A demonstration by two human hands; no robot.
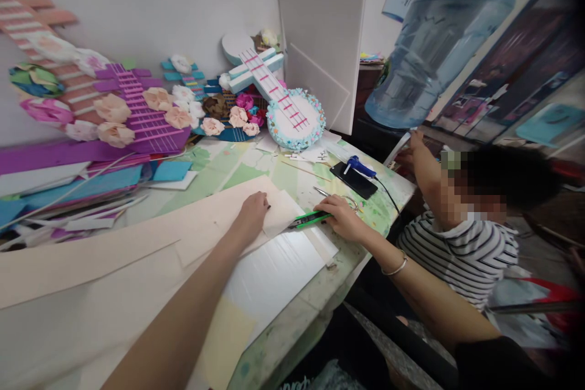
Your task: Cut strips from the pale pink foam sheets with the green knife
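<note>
Cutter gripped in right hand; left hand curled atop peach sheet, grasp unclear; possible slip toward left hand from sheet movement.

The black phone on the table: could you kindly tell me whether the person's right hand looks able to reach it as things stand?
Probably yes: the black phone lies just beyond the right hand, but that hand holds the green cutter and the scissors lie partly in between.
</note>
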